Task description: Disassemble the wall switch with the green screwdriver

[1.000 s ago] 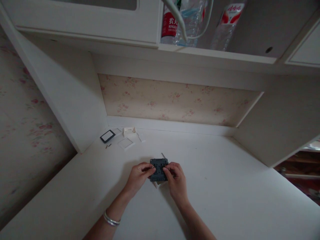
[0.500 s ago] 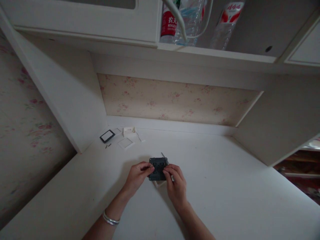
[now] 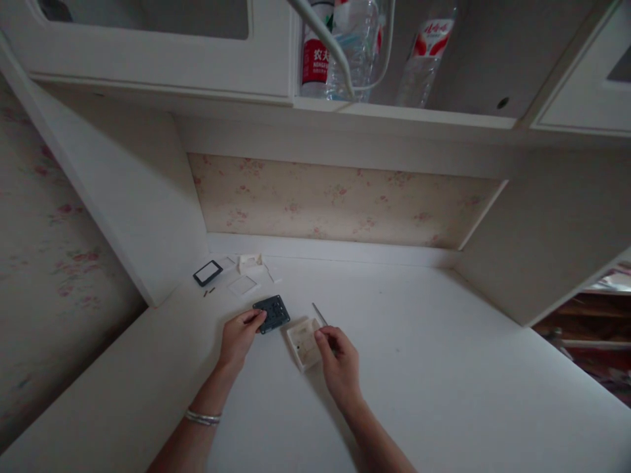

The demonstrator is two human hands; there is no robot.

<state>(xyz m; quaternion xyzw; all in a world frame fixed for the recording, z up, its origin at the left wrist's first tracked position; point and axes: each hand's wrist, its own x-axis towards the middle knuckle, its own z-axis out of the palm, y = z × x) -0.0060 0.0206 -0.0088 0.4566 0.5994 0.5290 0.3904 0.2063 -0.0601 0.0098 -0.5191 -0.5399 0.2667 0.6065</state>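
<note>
My left hand [image 3: 238, 336] pinches the near edge of a dark grey square plate [image 3: 271, 313] and holds it just over the white desk [image 3: 444, 368], left of centre. My right hand [image 3: 336, 358] rests its fingertips on the right side of a shallow white square housing [image 3: 304, 342] that lies on the desk. A thin metal rod [image 3: 319, 313], possibly a screwdriver shaft, sticks out beyond my right fingers. A bracelet is on my left wrist.
At the desk's back left lie a small black-framed square [image 3: 208, 272], a white square cover [image 3: 243, 286], a small white part [image 3: 249, 262] and two tiny dark screws [image 3: 209, 291]. Bottles [image 3: 352, 46] stand on the shelf overhead. Side panels enclose the desk nook.
The dark plate, held by both hands over the white housing, has come off it and moved left in my left hand. The housing now lies uncovered under my right hand.
</note>
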